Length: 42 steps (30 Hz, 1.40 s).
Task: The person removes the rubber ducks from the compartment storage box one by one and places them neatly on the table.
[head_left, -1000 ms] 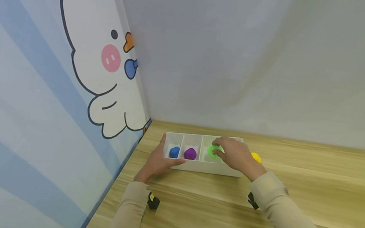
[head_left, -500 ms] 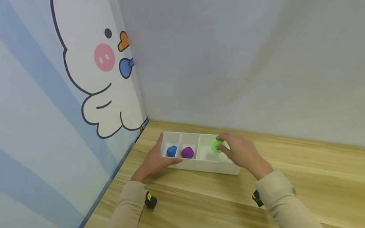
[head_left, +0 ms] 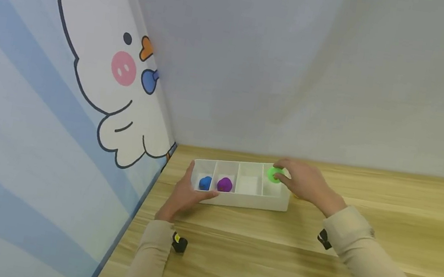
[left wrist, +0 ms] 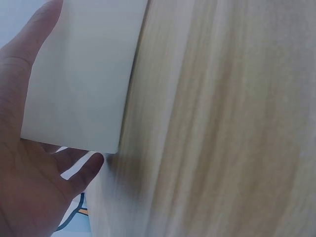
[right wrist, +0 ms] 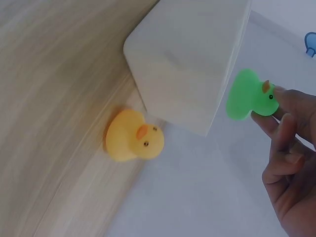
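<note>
A white divided box (head_left: 245, 202) stands on the table. Its leftmost compartment holds a blue toy (head_left: 204, 183), and the one beside it a purple toy (head_left: 225, 185). My left hand (head_left: 185, 196) grips the box's left end, thumb along the front wall and fingers round the end. By the head, my right hand (head_left: 305, 181) pinches a green rubber duck (right wrist: 247, 96) between thumb and fingers. In the head view the duck is over the rightmost compartment; the right wrist view has it above the rim. Beside the box's right end sits a yellow rubber duck (right wrist: 129, 136), mostly hidden in the head view.
The wooden table (head_left: 248, 256) meets a grey-white back wall (head_left: 299, 73). At the left is a blue-striped wall (head_left: 34, 140) with a cartoon bird. Each wrist carries a small black device, such as the left wrist device (head_left: 179, 243).
My right hand has lifted the green duck out of the third compartment area and carried it right, over the last compartment. The left hand keeps its hold on the box.
</note>
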Each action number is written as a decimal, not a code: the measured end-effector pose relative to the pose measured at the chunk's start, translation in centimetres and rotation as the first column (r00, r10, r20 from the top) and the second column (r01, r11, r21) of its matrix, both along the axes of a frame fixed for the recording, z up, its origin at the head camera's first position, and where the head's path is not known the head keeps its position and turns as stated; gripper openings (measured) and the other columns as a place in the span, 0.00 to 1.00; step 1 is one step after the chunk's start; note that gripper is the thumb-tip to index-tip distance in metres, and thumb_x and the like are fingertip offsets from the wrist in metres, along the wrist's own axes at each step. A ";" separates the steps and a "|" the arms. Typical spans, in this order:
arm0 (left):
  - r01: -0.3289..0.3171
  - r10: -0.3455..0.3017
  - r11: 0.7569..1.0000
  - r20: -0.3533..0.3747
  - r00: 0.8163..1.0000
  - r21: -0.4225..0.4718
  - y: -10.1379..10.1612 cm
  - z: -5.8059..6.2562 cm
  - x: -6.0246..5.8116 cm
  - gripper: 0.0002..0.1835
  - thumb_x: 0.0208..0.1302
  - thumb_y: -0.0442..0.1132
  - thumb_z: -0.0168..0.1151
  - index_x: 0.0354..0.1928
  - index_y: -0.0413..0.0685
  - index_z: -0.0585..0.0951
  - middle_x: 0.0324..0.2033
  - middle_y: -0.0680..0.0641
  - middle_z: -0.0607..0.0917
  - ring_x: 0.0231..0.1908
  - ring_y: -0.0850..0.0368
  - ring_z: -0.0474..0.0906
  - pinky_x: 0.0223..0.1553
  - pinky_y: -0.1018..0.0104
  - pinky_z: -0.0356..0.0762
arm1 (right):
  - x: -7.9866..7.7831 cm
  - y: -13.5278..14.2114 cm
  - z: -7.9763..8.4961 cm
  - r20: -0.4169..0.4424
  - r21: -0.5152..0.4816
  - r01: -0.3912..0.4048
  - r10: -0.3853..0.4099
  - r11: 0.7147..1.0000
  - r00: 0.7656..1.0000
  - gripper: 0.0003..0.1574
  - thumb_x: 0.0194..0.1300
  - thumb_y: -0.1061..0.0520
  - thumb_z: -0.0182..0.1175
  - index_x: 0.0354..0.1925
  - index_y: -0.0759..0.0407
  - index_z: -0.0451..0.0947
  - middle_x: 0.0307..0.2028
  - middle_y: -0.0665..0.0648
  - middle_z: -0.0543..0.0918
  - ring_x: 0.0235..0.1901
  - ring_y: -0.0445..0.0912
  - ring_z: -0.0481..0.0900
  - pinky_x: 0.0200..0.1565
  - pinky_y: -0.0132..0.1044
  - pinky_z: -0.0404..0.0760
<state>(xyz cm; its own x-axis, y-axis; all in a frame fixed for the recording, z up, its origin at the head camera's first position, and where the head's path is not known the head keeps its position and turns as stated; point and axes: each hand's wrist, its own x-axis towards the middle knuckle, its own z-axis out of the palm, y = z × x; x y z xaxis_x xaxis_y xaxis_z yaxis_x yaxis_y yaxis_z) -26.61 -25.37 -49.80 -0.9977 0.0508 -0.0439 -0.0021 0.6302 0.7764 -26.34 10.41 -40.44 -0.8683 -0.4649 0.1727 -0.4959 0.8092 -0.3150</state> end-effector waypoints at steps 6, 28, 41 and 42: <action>0.016 -0.016 1.000 0.019 1.000 -0.017 -0.7 0.4 -0.1 0.74 0.44 0.71 0.77 0.83 0.59 0.39 0.80 0.40 0.57 0.78 0.37 0.58 0.76 0.36 0.59 | 0.5 1.3 0.8 0.010 -0.034 0.015 -0.014 0.999 1.000 0.23 0.72 0.52 0.63 0.60 0.63 0.80 0.58 0.63 0.85 0.59 0.60 0.82 0.59 0.57 0.82; 0.081 -0.082 0.997 0.029 0.996 0.004 -1.2 0.6 -0.2 0.73 0.47 0.68 0.77 0.83 0.61 0.35 0.81 0.39 0.53 0.79 0.36 0.54 0.77 0.35 0.55 | 2.4 5.8 1.3 0.032 0.005 0.101 -0.101 0.995 0.994 0.22 0.72 0.54 0.64 0.58 0.65 0.80 0.55 0.65 0.86 0.56 0.62 0.83 0.56 0.60 0.82; 0.065 -0.066 0.996 0.013 0.998 0.061 -0.7 0.3 -0.2 0.72 0.48 0.65 0.78 0.83 0.61 0.35 0.81 0.39 0.55 0.78 0.37 0.57 0.77 0.37 0.56 | 1.9 7.7 0.5 0.057 0.034 0.099 -0.101 0.994 0.993 0.21 0.72 0.53 0.63 0.56 0.64 0.82 0.52 0.64 0.87 0.54 0.63 0.84 0.50 0.60 0.83; 0.063 -0.064 0.996 0.014 0.998 0.063 -0.7 0.3 -0.2 0.72 0.48 0.65 0.78 0.83 0.62 0.35 0.81 0.39 0.55 0.78 0.37 0.58 0.77 0.37 0.57 | 1.8 7.8 0.4 0.060 0.035 0.098 -0.100 0.995 0.993 0.21 0.72 0.53 0.63 0.56 0.64 0.82 0.52 0.64 0.87 0.54 0.63 0.84 0.50 0.60 0.84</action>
